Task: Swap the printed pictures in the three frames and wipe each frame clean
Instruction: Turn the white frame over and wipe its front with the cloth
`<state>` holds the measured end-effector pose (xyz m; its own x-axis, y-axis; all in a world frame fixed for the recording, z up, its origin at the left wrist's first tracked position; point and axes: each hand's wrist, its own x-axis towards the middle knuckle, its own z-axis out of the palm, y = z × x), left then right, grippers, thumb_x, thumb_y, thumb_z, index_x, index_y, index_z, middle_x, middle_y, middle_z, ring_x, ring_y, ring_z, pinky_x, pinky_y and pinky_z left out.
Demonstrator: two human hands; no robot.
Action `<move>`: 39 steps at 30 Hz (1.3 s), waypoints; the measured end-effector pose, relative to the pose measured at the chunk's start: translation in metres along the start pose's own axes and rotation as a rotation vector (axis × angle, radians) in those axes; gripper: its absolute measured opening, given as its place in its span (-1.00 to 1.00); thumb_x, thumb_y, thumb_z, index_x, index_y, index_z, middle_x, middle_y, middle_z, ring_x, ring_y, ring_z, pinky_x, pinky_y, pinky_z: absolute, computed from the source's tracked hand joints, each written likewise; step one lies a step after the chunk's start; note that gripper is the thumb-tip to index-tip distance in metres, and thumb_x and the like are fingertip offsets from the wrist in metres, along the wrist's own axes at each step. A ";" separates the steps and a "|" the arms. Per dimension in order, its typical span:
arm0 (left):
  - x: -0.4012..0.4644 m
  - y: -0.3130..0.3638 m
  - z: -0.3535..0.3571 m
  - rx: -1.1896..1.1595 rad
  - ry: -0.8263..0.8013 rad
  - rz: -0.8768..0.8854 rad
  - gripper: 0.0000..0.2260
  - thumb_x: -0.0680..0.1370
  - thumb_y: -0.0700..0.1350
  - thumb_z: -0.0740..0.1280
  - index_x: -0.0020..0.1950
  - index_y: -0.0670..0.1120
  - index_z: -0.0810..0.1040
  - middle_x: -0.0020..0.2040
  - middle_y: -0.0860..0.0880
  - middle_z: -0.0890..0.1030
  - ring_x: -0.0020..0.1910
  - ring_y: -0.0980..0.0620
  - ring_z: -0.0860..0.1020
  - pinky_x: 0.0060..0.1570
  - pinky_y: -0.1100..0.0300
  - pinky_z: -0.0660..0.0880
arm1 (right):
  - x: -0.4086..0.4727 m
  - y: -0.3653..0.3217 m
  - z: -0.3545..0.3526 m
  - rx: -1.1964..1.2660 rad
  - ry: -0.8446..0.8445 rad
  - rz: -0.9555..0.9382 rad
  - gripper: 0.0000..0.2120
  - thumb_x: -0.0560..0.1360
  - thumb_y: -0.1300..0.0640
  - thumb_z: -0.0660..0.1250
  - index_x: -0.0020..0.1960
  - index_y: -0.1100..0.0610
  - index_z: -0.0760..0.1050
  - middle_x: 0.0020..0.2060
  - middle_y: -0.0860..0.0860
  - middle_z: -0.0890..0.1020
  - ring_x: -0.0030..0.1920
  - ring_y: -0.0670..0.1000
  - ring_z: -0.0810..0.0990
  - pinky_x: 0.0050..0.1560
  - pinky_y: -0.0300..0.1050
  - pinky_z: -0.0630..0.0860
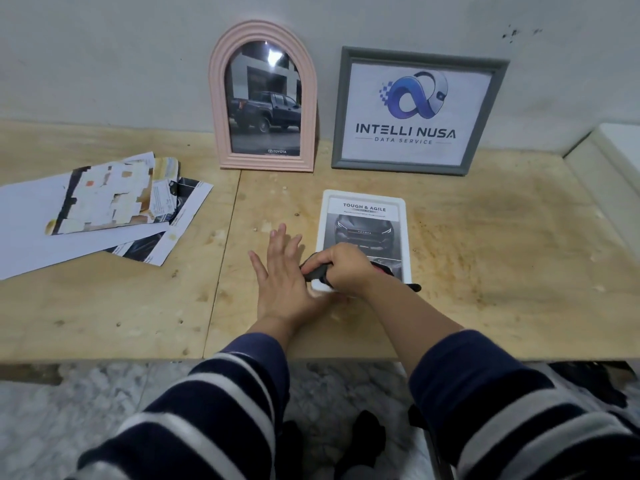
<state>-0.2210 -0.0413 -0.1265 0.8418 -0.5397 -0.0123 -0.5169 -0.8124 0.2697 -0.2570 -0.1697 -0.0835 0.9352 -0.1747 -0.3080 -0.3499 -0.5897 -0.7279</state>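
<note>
A white frame (363,202) with a car picture lies flat on the wooden table (485,254). My right hand (346,266) grips a dark cloth (317,270) on the frame's near left corner. My left hand (282,275) lies flat on the table just left of the frame, fingers spread and straight. A pink arched frame (263,32) with a pickup truck picture leans on the wall. To its right stands a grey frame (420,55) holding a logo print.
Several loose printed sheets (100,202) lie in a heap on the table's left side. A white ledge (602,150) borders the table at the right. The table's front edge runs just under my forearms.
</note>
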 end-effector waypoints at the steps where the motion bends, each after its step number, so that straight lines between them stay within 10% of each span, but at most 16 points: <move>1: 0.000 0.000 -0.001 -0.007 -0.006 -0.003 0.08 0.25 0.55 0.18 0.55 -0.10 0.01 0.57 -0.08 -0.18 0.53 -0.05 -0.31 0.41 -0.29 -0.30 | -0.002 -0.007 -0.005 0.038 -0.028 0.056 -0.47 0.27 0.50 0.10 -0.05 0.13 0.71 -0.15 0.04 0.73 -0.16 -0.06 0.66 -0.10 -0.21 0.56; 8: 0.000 -0.002 -0.004 -0.151 -0.041 0.064 0.26 0.05 0.66 0.07 0.55 -0.11 0.01 0.57 -0.03 -0.12 0.55 -0.04 -0.25 0.41 -0.22 -0.37 | -0.015 -0.017 -0.054 0.285 0.124 0.274 -0.51 0.44 0.50 -0.01 -0.01 0.16 0.62 -0.23 0.06 0.63 -0.24 0.00 0.58 -0.32 -0.34 0.49; 14: 0.014 -0.003 -0.026 -0.330 0.145 -0.031 -0.67 0.62 0.01 0.16 0.35 -0.03 0.43 0.39 0.01 0.41 0.37 0.01 0.32 0.33 0.03 0.22 | -0.033 0.039 -0.070 0.480 0.481 0.494 -0.64 0.47 0.39 0.11 0.00 0.02 0.55 -0.02 0.13 0.65 -0.08 0.14 0.61 -0.04 -0.06 0.55; 21: 0.058 0.035 -0.028 -0.502 -0.252 -0.258 -0.60 0.63 0.01 0.07 0.34 -0.17 0.45 0.43 -0.10 0.34 0.35 -0.17 0.32 0.32 -0.01 0.30 | -0.044 0.054 -0.055 0.487 0.606 0.448 -0.69 0.56 0.31 0.09 0.05 -0.01 0.50 0.02 0.02 0.59 0.00 0.06 0.54 -0.04 -0.19 0.40; 30: 0.086 0.048 -0.034 -1.040 -0.371 -0.582 -0.63 0.62 0.00 0.13 0.15 -0.28 0.51 0.06 -0.28 0.63 -0.01 -0.22 0.62 0.11 -0.15 0.55 | -0.040 0.053 -0.059 0.411 0.567 0.444 -0.64 0.52 0.32 0.09 0.09 0.01 0.56 0.06 0.00 0.61 0.03 0.03 0.54 -0.03 -0.22 0.37; 39: 0.080 0.058 -0.059 -0.987 -0.310 -0.346 -0.81 0.68 -0.10 0.04 0.15 -0.11 0.40 -0.03 -0.19 0.55 -0.07 -0.16 0.54 0.06 -0.04 0.52 | 0.004 -0.011 -0.096 0.260 0.662 0.205 -0.67 0.58 0.26 0.15 0.29 0.12 0.50 0.23 0.06 0.55 0.20 0.07 0.50 0.07 -0.33 0.29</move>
<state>-0.1743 -0.1187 -0.0550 0.7704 -0.4606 -0.4409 0.2094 -0.4704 0.8572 -0.2446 -0.2400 -0.0175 0.6578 -0.7490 -0.0793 -0.4459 -0.3024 -0.8425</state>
